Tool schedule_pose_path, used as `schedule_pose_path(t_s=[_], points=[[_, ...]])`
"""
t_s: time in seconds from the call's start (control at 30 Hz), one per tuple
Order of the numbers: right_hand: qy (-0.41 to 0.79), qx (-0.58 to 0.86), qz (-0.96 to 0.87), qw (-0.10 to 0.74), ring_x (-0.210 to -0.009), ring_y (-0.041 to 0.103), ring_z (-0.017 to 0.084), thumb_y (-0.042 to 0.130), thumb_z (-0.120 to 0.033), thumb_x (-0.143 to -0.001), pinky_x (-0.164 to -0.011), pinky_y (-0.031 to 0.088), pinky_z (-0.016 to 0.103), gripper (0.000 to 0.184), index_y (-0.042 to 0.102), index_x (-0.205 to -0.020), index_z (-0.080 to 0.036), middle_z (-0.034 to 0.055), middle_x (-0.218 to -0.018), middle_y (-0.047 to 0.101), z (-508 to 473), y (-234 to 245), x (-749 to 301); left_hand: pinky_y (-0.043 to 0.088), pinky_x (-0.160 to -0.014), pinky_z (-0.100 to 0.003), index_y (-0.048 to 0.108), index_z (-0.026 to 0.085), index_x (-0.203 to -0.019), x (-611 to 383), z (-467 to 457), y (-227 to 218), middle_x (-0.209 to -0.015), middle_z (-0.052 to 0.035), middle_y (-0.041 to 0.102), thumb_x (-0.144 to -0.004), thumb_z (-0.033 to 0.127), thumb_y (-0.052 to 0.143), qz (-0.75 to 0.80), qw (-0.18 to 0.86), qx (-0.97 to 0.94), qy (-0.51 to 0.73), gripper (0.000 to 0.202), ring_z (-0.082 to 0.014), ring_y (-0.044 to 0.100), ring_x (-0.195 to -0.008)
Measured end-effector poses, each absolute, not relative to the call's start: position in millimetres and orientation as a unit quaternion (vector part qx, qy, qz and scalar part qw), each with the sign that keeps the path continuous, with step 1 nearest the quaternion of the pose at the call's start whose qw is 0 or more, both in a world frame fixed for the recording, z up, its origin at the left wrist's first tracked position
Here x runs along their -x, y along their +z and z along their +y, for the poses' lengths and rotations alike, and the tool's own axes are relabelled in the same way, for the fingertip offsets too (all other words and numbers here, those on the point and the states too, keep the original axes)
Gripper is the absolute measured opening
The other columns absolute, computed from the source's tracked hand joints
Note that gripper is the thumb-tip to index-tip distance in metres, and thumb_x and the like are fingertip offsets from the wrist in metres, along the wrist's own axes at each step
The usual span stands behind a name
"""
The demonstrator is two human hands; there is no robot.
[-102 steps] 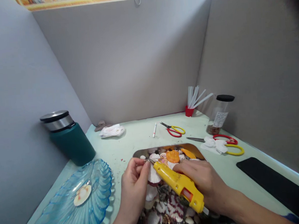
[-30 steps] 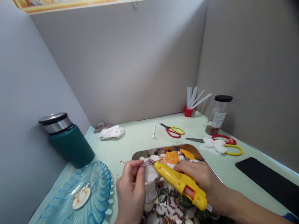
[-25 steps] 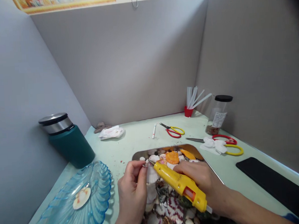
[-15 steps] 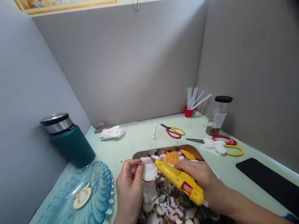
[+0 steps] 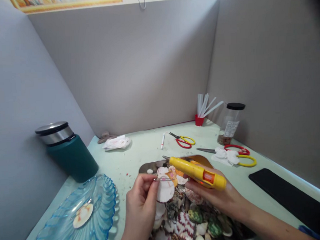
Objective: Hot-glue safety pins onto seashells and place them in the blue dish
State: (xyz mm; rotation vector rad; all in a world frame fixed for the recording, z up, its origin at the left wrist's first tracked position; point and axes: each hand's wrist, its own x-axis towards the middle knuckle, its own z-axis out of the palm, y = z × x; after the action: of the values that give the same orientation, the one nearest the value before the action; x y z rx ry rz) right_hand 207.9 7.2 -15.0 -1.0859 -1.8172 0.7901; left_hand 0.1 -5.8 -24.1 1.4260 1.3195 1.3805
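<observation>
Left hand [image 5: 141, 201]: thumb and finger pinching end of thin metal pin [image 5: 166, 179], above shells [image 5: 185, 225] in tray [image 5: 144, 167]. Pin looks light, stiff, slippery; hold end. Right hand [image 5: 219, 198] wrapped round yellow glue gun [image 5: 190, 168]; grip body, nozzle [image 5: 166, 158] likely hot.

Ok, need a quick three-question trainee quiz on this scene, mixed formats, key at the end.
1. Multiple choice: what is in the right hand?
a) scissors
b) yellow glue gun
c) bottle

2. True or false: the left hand pinches a thin metal piece.

3. Fill in the blank: a ____ lies in the blue dish.

Key: 1. b; 2. true; 3. shell.
</observation>
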Motion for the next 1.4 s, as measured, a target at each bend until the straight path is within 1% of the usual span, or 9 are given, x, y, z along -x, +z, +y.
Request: schedule_pose_path(t_s=[0.2, 0.37, 0.47, 0.67, 0.83, 0.97, 1.07, 1.2, 1.4], points=[[0.385, 0.406, -0.708, 0.431, -0.086, 0.064, 0.018, 0.062, -0.037, -0.083, -0.078, 0.052, 0.029, 0.023, 0.064, -0.103, -0.025, 0.0001, -0.095, 0.068, -1, -7, -206, 0.036, -0.046, -0.017, 0.059, 0.018, -0.083, -10, -17, -20, -0.058, 0.0003, 0.062, -0.08, 0.033, 0.061, 0.495, 0.38, -0.566, 0.538, 0.016, -0.0114, 0.051, -0.051], [0.411, 0.42, -0.686, 0.429, -0.078, 0.063, 0.016, 0.065, -0.037, -0.081, -0.068, 0.053, 0.025, 0.017, 0.064, -0.089, -0.022, -0.0007, -0.083, 0.066, -4, -6, -205, 0.036, -0.046, -0.015, 0.058, 0.017, -0.081, -21, -24, -23, -0.053, 0.0024, 0.058, -0.079, 0.037, 0.062, 0.482, 0.441, -0.526, 0.545, 0.02, -0.0094, 0.048, -0.049], [0.425, 0.433, -0.659, 0.445, -0.076, 0.061, 0.015, 0.067, -0.037, -0.078, -0.065, 0.051, 0.023, 0.02, 0.063, -0.089, -0.021, -0.0008, -0.083, 0.064, -4, -5, -203, 0.038, -0.045, -0.015, 0.056, 0.017, -0.08, -23, -25, -23, -0.052, 0.0038, 0.057, -0.077, 0.039, 0.064, 0.478, 0.479, -0.495, 0.544, 0.024, -0.009, 0.051, -0.048], [0.493, 0.464, -0.593, 0.436, -0.069, 0.059, 0.013, 0.066, -0.036, -0.078, -0.059, 0.05, 0.022, 0.021, 0.063, -0.093, -0.021, -0.0014, -0.079, 0.062, -5, -7, -200, 0.028, -0.033, -0.012, 0.05, 0.019, -0.079, -24, -25, -22, -0.046, 0.0082, 0.052, -0.08, 0.043, 0.06, 0.473, 0.528, -0.491, 0.506, 0.026, -0.0063, 0.049, -0.029], [0.467, 0.481, -0.598, 0.438, -0.074, 0.058, 0.013, 0.065, -0.033, -0.078, -0.064, 0.05, 0.022, 0.018, 0.063, -0.091, -0.021, -0.0019, -0.08, 0.061, -5, -7, -202, 0.032, -0.035, -0.013, 0.052, 0.02, -0.09, -24, -24, -23, -0.051, 0.0067, 0.057, -0.081, 0.041, 0.059, 0.477, 0.518, -0.505, 0.499, 0.025, -0.0073, 0.053, -0.032], [0.448, 0.483, -0.607, 0.445, -0.073, 0.059, 0.013, 0.065, -0.031, -0.077, -0.064, 0.051, 0.022, 0.016, 0.063, -0.089, -0.021, -0.0019, -0.079, 0.061, -5, -5, -202, 0.04, -0.04, -0.016, 0.053, 0.019, -0.1, -24, -23, -22, -0.058, 0.0048, 0.062, -0.08, 0.038, 0.061, 0.497, 0.502, -0.489, 0.511, 0.029, -0.0089, 0.056, -0.037], [0.444, 0.483, -0.61, 0.445, -0.071, 0.059, 0.013, 0.064, -0.03, -0.077, -0.063, 0.051, 0.022, 0.017, 0.063, -0.09, -0.02, -0.0015, -0.079, 0.062, -5, -6, -201, 0.04, -0.041, -0.017, 0.056, 0.019, -0.103, -24, -22, -21, -0.059, 0.0041, 0.062, -0.078, 0.038, 0.063, 0.496, 0.502, -0.492, 0.51, 0.033, -0.0099, 0.057, -0.038], [0.435, 0.477, -0.62, 0.447, -0.069, 0.06, 0.014, 0.063, -0.032, -0.078, -0.061, 0.051, 0.023, 0.018, 0.063, -0.093, -0.021, -0.001, -0.079, 0.063, -6, -6, -201, 0.034, -0.036, -0.016, 0.059, 0.017, -0.102, -25, -23, -21, -0.055, 0.0041, 0.061, -0.078, 0.039, 0.062, 0.492, 0.52, -0.489, 0.499, 0.032, -0.0084, 0.053, -0.033], [0.4, 0.483, -0.642, 0.441, -0.071, 0.062, 0.016, 0.063, -0.035, -0.079, -0.058, 0.051, 0.024, 0.019, 0.066, -0.093, -0.022, 0.0006, -0.079, 0.065, -6, -7, -202, 0.031, -0.035, -0.014, 0.06, 0.016, -0.089, -27, -23, -20, -0.046, 0.0045, 0.058, -0.078, 0.037, 0.063, 0.491, 0.536, -0.478, 0.492, 0.024, -0.0078, 0.051, -0.031]])
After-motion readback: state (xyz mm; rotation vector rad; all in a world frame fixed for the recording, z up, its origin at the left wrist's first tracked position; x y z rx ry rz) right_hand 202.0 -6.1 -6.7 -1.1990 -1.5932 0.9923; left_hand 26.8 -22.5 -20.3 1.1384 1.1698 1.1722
